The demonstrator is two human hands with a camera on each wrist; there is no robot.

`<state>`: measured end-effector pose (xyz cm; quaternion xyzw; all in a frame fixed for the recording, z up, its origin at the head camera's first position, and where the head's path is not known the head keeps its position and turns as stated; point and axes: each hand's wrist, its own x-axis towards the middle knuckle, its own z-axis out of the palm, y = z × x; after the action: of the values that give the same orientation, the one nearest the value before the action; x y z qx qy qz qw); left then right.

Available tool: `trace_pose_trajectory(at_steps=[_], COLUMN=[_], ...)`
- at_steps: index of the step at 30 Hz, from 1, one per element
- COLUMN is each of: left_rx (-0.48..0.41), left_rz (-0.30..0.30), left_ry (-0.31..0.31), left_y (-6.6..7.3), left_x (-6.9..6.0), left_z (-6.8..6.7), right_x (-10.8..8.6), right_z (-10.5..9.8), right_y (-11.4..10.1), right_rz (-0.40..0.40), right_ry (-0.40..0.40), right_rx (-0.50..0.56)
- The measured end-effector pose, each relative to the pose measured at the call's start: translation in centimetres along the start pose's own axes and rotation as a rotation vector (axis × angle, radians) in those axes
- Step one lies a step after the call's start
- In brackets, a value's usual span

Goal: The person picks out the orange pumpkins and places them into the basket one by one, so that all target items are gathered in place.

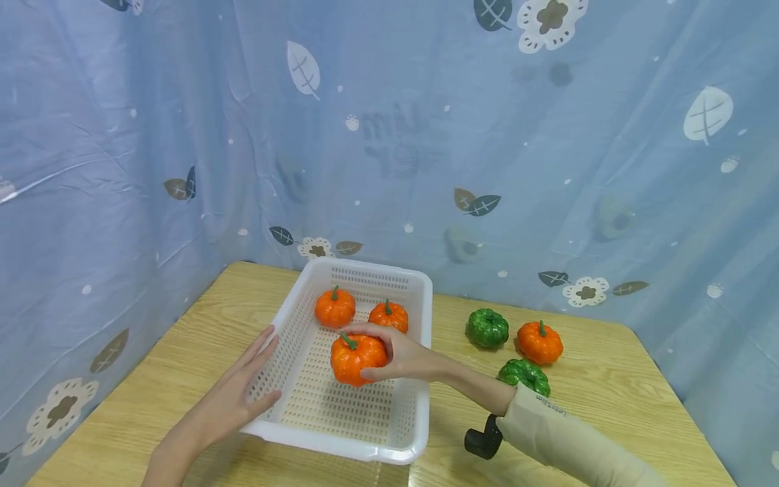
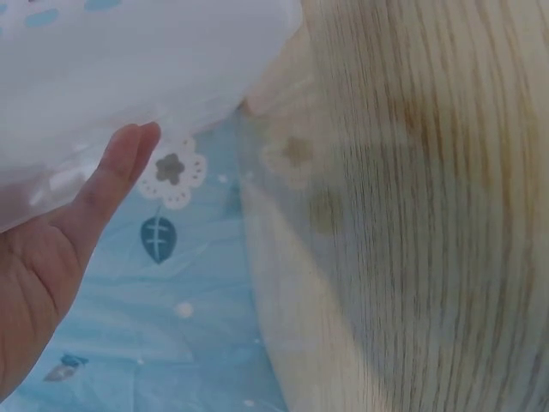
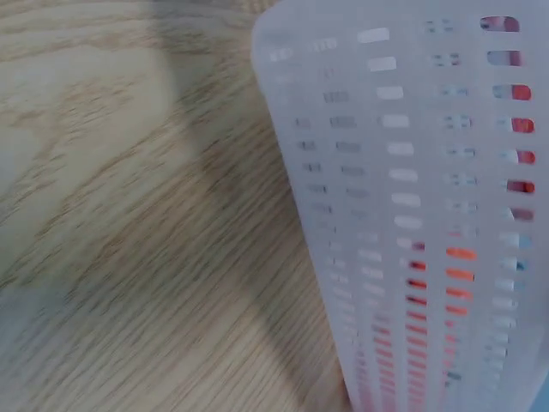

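My right hand (image 1: pixel 402 355) grips an orange pumpkin (image 1: pixel 351 364) with a green stem, inside the white plastic basket (image 1: pixel 335 443). Behind it, two more orange pumpkins sit in the basket: one at the back left (image 1: pixel 334 310), the other at the back right (image 1: pixel 394 316), partly covered by my fingers. At the basket's left side is my left hand (image 1: pixel 228 399), its fingers straight along the rim. The left wrist view has the left hand (image 2: pixel 47 266) by the basket's outer wall (image 2: pixel 129 77). Only the slotted wall (image 3: pixel 386 197) with orange behind it shows in the right wrist view.
Right of the basket on the wooden table (image 1: pixel 608 406) are a green pumpkin (image 1: pixel 487 329), an orange pumpkin (image 1: pixel 539 342) and another green one (image 1: pixel 525 375), partly behind my right forearm. A black device (image 1: pixel 483 438) is on the right wrist. Blue patterned curtain (image 1: pixel 395 135) surrounds the table.
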<state>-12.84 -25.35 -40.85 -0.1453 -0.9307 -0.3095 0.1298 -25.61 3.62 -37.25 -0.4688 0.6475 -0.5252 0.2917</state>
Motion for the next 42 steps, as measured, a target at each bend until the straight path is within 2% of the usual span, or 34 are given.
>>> trace_pose_trajectory(at_steps=[3, 8, 12, 15, 19, 27, 30, 35, 42], left_rx=[0.012, 0.028, 0.026, 0.023, 0.024, 0.03, 0.037, 0.032, -0.004], left_rz=[0.013, 0.011, -0.006, -0.015, -0.02, -0.018, -0.015, -0.014, -0.048], left_ry=[0.008, 0.01, -0.005, -0.008, -0.003, 0.003, 0.006, 0.001, -0.014], left_y=[0.0, -0.1, 0.0, 0.0, 0.1, 0.2, 0.2, 0.3, 0.4], left_x=[0.0, 0.0, 0.0, 0.0, 0.1, 0.1, 0.2, 0.3, 0.0], left_z=[0.1, 0.0, -0.1, -0.1, -0.1, 0.0, 0.0, -0.1, 0.1], right_x=[0.9, 2.2, 3.1, 3.6, 4.1, 4.6, 4.7, 4.8, 5.0], right_z=[0.4, 1.3, 1.9, 2.2, 2.8, 5.0, 5.6, 6.1, 6.7], right_y=[0.3, 0.7, 1.3, 1.5, 1.7, 1.6, 1.5, 1.6, 2.0], right_rz=[0.033, 0.112, 0.099, 0.098, 0.153, 0.241, 0.271, 0.319, 0.368], right_ry=[-0.029, -0.022, -0.009, 0.021, 0.09, 0.271, 0.286, 0.296, 0.326], right_rx=[-0.013, -0.061, -0.096, -0.151, -0.212, -0.122, -0.118, -0.175, -0.187])
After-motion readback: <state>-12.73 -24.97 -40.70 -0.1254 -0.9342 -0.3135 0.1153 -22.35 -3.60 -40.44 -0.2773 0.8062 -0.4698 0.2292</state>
